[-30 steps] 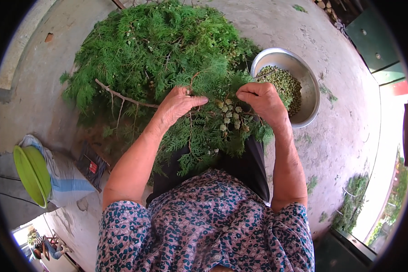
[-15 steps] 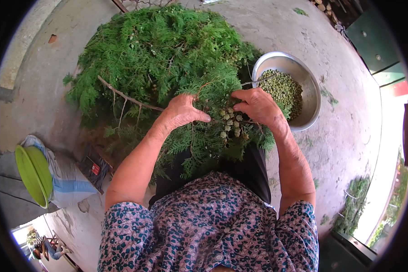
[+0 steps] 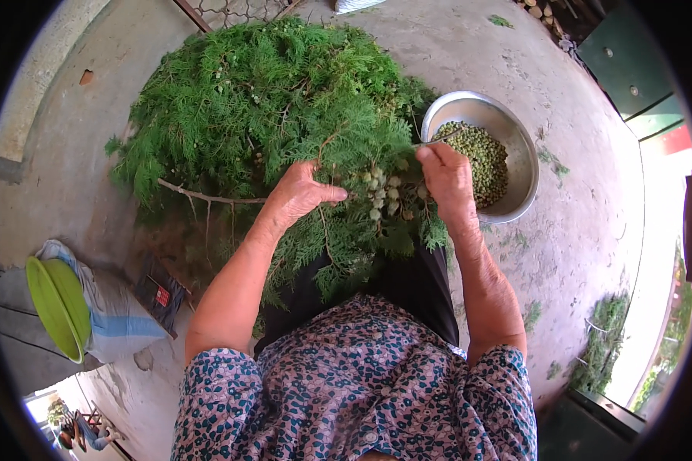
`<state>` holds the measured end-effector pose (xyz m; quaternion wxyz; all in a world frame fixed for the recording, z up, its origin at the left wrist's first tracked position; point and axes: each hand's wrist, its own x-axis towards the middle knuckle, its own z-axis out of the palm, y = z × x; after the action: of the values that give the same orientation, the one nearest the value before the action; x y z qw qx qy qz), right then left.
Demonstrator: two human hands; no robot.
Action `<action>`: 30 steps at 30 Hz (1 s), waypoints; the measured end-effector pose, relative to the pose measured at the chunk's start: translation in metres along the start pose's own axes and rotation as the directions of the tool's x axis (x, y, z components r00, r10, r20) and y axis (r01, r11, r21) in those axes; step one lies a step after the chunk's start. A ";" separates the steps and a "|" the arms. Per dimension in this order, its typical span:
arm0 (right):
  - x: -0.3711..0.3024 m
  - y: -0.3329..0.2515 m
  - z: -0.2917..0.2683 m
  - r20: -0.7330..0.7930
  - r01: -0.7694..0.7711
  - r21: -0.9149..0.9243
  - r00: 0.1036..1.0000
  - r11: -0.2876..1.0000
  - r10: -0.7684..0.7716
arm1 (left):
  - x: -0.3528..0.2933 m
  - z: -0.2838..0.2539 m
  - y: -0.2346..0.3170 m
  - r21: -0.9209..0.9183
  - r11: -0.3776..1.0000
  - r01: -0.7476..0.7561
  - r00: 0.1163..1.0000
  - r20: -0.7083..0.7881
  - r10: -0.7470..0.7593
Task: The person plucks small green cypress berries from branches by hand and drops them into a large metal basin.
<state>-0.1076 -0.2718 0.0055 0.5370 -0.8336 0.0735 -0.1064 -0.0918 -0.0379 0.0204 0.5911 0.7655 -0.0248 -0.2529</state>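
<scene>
Across my lap lies a leafy evergreen branch [image 3: 354, 142] with flat, scaly green sprays. My left hand [image 3: 304, 197] is closed around its stem, thumb stretched to the right. Just right of that thumb hangs a cluster of pale green cones [image 3: 382, 192] on the branch. My right hand [image 3: 448, 182] is beside the cluster, at the bowl's left rim, with curled fingers; whatever is in them is hidden. A thin twig end pokes out above its knuckles toward the metal bowl [image 3: 524, 165], which holds many small green cones [image 3: 480, 157].
A big heap of cut evergreen branches [image 3: 231, 92] covers the floor ahead. To the left, a lime-green basin [image 3: 58, 307] leans by a white and blue sack [image 3: 123, 315]. Dark green cabinets [image 3: 630, 69] stand at the far right; more greenery [image 3: 601, 346] lies at right.
My right hand has moved from above the cone cluster rightward to the bowl's rim, its fingers now curled. My left hand keeps its hold, and the branch has shifted slightly.
</scene>
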 end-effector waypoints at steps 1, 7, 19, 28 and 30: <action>-0.001 -0.007 -0.010 0.042 -0.280 0.429 0.956 0.859 0.290 | -0.004 -0.004 -0.006 0.031 0.999 0.032 0.999 -0.028 -0.031; 0.008 0.024 -0.054 -0.091 -0.164 0.662 0.951 0.731 0.295 | -0.072 -0.027 0.023 0.107 0.962 -0.250 0.729 -0.633 0.259; 0.001 0.062 -0.038 -0.012 -0.294 0.739 0.894 0.607 0.447 | -0.209 -0.062 0.044 0.983 0.090 -0.158 -0.788 -0.181 0.589; 0.000 0.091 -0.052 0.191 -0.332 0.893 0.891 0.304 0.411 | -0.145 -0.093 -0.002 0.223 0.877 -0.425 -0.057 -0.974 0.221; -0.001 0.079 -0.054 0.152 -0.323 0.882 0.885 0.345 0.439 | -0.127 -0.101 -0.006 0.184 0.881 -0.436 0.251 -0.915 0.316</action>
<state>-0.1231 -0.3520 -0.0443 0.8959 -0.3781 0.2286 -0.0470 -0.1620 0.0964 0.0781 0.5816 0.7090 0.1449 0.3716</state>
